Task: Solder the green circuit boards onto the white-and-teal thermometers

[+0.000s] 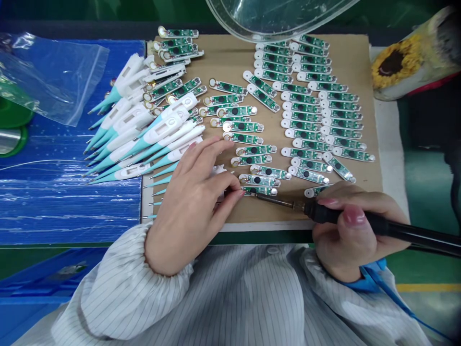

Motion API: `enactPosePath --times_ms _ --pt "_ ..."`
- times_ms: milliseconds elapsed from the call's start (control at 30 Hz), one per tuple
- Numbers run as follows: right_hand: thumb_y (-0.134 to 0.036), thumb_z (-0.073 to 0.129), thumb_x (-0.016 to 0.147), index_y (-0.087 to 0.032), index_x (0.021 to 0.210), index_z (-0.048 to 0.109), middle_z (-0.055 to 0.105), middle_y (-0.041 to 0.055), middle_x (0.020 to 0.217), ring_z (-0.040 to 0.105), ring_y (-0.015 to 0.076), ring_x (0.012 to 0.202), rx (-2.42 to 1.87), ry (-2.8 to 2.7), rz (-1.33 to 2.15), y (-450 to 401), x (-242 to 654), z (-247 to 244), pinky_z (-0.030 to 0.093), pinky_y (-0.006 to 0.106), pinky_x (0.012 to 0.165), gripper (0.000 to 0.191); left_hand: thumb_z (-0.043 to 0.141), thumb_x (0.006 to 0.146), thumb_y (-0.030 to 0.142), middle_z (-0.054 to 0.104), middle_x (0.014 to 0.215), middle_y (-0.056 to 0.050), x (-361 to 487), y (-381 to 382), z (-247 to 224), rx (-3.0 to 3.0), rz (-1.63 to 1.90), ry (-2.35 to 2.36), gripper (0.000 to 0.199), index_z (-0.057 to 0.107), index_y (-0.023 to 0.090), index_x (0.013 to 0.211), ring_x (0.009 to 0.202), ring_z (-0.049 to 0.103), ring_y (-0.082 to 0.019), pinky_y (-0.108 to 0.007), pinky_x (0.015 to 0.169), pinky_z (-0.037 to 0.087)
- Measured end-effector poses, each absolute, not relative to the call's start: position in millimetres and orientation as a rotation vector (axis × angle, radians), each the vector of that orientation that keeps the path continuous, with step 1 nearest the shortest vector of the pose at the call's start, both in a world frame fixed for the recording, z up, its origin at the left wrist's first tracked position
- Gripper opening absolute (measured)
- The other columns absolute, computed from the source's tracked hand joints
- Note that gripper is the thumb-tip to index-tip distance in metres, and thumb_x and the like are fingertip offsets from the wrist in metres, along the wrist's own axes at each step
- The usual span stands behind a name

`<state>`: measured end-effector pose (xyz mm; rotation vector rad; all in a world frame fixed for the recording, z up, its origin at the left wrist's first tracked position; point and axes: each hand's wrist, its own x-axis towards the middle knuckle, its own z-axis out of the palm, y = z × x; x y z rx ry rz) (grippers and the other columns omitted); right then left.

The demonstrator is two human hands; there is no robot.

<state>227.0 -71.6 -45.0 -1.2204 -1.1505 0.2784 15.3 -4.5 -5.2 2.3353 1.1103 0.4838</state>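
some green floor [414, 270], cardboard [223, 57]; right hand [355, 242] grips soldering iron [323, 212], left hand [194, 198] pinches board [264, 191]

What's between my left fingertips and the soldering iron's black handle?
In the head view, a green circuit board, then the iron's thin metal shaft, with cardboard underneath.

head camera | worn on head | faces forward, down | close above left hand [194, 199], right hand [353, 238], cardboard [223, 60]
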Motion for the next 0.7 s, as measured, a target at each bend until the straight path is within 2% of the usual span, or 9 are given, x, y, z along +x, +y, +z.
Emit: enactPosePath --times_ms 233,367,567,700 --pt "-0.017 0.06 0.078 -0.022 0.074 0.07 0.064 -0.0023 0.061 0.053 0.0149 0.051 -1.198 -1.115 0.279 -71.5 228.7 -46.4 0.044 0.03 0.048 0.012 0.058 0.095 0.017 0.051 0.149 -0.008 15.7 -4.7 -4.7 2.326 0.478 1.11 0.014 0.07 0.021 0.089 0.146 0.037 -0.029 -0.054 0.125 0.028" --pt "-0.016 0.059 0.076 -0.02 0.071 0.069 0.063 -0.0028 0.058 0.051 0.013 0.047 -1.161 -1.083 0.257 -69.2 228.5 -46.8 0.041 0.028 0.046 0.011 0.058 0.095 0.017 0.051 0.148 -0.008 15.3 -4.9 -4.5 2.32 0.48 1.104 0.014 0.07 0.021 0.088 0.146 0.037 -0.028 -0.054 0.124 0.028" --pt "-0.025 0.063 0.074 -0.022 0.062 0.066 0.055 -0.0031 0.053 0.049 0.014 0.046 -1.277 -0.91 0.273 -67.1 229.1 -42.6 0.04 0.029 0.044 0.013 0.057 0.096 0.016 0.05 0.15 -0.006 15.1 -5.2 -5.8 2.309 0.487 1.101 0.014 0.068 0.022 0.09 0.146 0.038 -0.027 -0.057 0.124 0.026" --pt "-0.031 0.063 0.081 -0.021 0.067 0.067 0.051 -0.0031 0.053 0.048 0.0138 0.043 -1.3 -0.817 0.325 -68.7 233.7 -38.3 0.035 0.027 0.038 0.017 0.057 0.096 0.015 0.052 0.148 -0.008 13.8 -6.8 -7.0 2.304 0.541 1.098 0.013 0.067 0.021 0.092 0.145 0.038 -0.028 -0.057 0.122 0.028"
